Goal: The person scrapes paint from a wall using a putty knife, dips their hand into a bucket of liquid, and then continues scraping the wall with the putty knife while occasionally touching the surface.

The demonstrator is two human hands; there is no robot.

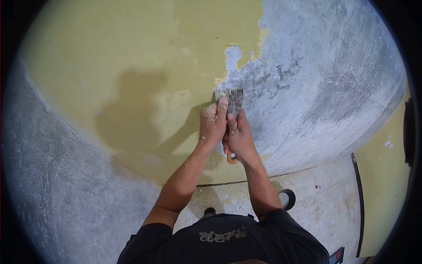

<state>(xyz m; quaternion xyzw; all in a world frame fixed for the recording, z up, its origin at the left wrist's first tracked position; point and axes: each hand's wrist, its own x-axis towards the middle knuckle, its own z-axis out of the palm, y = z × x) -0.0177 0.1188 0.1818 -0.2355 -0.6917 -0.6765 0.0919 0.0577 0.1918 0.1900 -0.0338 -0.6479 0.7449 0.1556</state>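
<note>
A wide-bladed scraper (236,97) lies against the wall, its blade edge at the ragged border between yellow paint (176,53) and bare grey plaster (303,88). My right hand (241,136) is wrapped round its handle, and the tan handle end (232,158) with a hole shows below. Beside it, my left hand (213,123) presses on the blade with an extended digit; its other fingers are partly hidden. Pale flakes cling to my left hand and forearm. Just above the blade is a light patch (233,57) with the paint gone.
Bare grey plaster (79,198) also covers the wall at lower left. Below, the floor (316,215) is strewn with pale debris. A round, dark-rimmed container (286,199) stands near my right arm. Another yellow surface (382,198) with a dark edge rises at right.
</note>
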